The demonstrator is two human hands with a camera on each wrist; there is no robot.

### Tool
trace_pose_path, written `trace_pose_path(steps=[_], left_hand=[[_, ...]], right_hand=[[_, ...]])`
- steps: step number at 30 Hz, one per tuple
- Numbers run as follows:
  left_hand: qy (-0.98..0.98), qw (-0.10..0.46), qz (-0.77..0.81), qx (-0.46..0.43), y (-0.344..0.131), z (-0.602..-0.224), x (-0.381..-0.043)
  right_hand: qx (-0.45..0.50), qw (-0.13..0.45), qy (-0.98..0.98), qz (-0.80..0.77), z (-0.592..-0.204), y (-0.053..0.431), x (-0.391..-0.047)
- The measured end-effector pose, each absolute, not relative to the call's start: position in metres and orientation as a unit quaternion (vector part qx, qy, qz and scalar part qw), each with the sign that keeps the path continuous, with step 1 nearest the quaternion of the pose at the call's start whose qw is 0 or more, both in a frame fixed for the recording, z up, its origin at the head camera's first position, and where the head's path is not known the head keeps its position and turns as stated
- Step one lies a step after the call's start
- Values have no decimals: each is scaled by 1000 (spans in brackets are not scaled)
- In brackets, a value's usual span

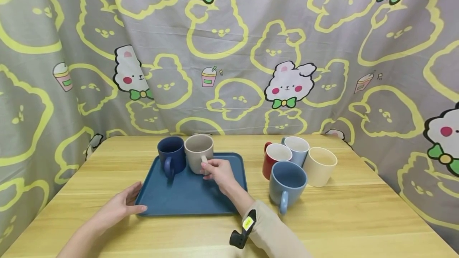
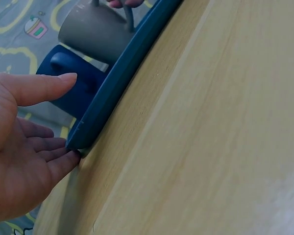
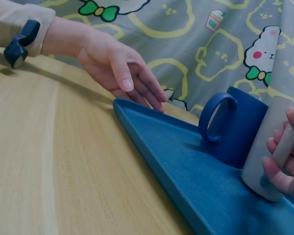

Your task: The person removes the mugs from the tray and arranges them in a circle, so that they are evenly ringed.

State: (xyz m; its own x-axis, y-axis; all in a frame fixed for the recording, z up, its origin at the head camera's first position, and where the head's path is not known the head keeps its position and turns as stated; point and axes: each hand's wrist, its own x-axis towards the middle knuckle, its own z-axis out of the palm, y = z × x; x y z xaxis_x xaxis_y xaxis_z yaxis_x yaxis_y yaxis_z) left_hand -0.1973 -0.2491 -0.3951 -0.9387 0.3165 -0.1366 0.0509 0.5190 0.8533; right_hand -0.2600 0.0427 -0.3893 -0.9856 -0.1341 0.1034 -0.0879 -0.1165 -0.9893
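A blue tray (image 1: pixel 190 198) lies on the wooden table with two mugs near its back left. One is a navy mug (image 1: pixel 173 156), its handle facing the front. Beside it stands a grey-beige mug (image 1: pixel 195 154), upright at the tray's back edge. My right hand (image 1: pixel 219 173) pinches the grey-beige mug's handle (image 3: pixel 286 144) between thumb and fingers. At the tray's left front corner is my left hand (image 1: pixel 123 204), fingers extended along the outer side and thumb over the rim. In the left wrist view, its fingertips (image 2: pixel 68 159) are right at the tray's edge.
Right of the tray, several mugs cluster on the table (image 1: pixel 358 214): a red mug (image 1: pixel 269 166), a light blue mug (image 1: pixel 299 155), a cream mug (image 1: pixel 320 170) and a blue-grey mug (image 1: pixel 285 190) in front. A patterned curtain (image 1: pixel 229 102) hangs behind the table.
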Motion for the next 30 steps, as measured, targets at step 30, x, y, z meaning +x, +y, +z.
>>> trace_pose_path(steps=[30], left_hand=[[861,137,475,118,-251,-396,-197]], right_hand=[[-138,14,636,-759,-313,103,-202]])
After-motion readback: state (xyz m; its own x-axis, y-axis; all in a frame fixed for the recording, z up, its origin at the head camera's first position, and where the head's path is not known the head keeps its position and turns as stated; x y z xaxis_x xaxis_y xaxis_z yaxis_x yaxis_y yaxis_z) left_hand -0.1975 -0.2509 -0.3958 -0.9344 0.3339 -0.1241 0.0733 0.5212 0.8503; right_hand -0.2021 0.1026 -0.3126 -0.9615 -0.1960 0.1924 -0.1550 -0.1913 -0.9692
